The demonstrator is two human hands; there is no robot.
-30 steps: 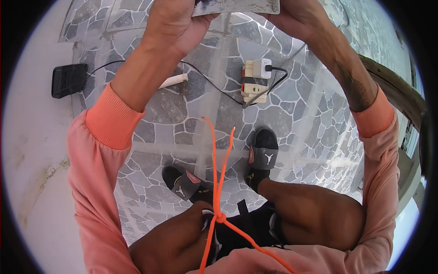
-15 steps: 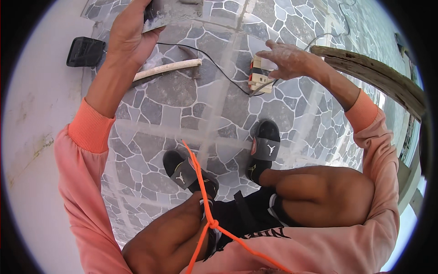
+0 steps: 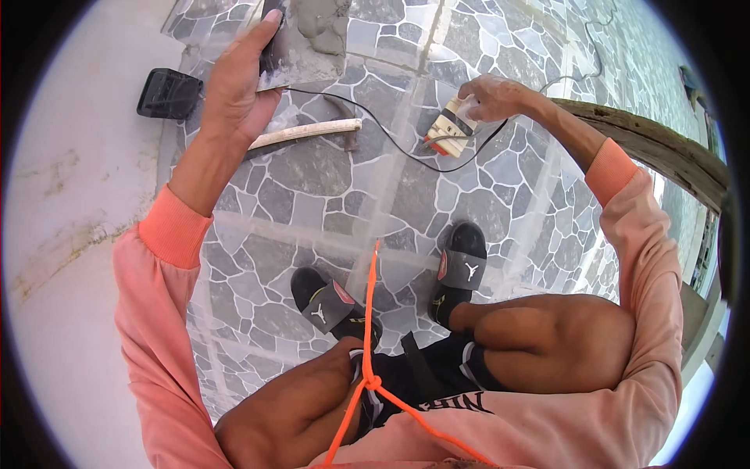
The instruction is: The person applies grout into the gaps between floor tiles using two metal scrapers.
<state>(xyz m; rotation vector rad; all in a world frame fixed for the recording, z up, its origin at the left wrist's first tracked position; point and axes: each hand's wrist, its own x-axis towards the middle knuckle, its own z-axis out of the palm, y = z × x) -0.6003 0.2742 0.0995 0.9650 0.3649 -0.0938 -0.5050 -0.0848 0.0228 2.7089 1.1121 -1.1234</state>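
My left hand grips the edge of a flat grey plate, thumb on top over a dark part of it. A lump of wet grey mortar lies on the plate, whose far end is cut off by the frame. My right hand, dusted pale, is closed over the far end of a cream and orange extension socket; its fingertips are partly hidden. Black and grey cords run from beside the socket. Between my hands, a hammer with a whitish handle rests on the floor.
A black box-shaped device sits by the white wall at left. At right, a weathered wooden beam slants past my forearm. My sandalled feet are on the stone-patterned floor. An orange drawstring hangs before me.
My right hand has closed on the extension socket, which has turned and tilted. My left hand with the mortar plate sits slightly lower and further right in view; the whole view has shifted a little.
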